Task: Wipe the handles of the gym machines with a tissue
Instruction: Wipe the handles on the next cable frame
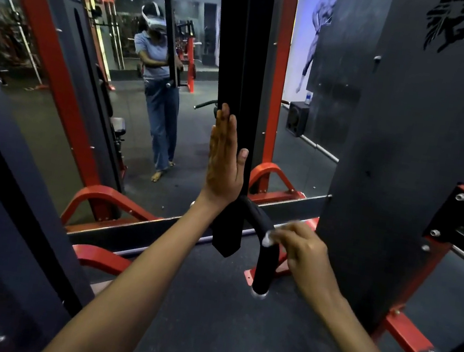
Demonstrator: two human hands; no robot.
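Right hand (300,251) pinches a soft, flimsy tissue (268,239) against the stiff handle (264,267); left hand (225,163), fingers straight, braces the post (244,58).

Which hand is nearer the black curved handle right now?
Right. The right hand presses the tissue against the black curved handle at its bend. The left hand lies flat against the black upright post, above the handle.

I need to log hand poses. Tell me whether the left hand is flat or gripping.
Flat: the left hand lies with straight fingers against the black upright post, gripping nothing.
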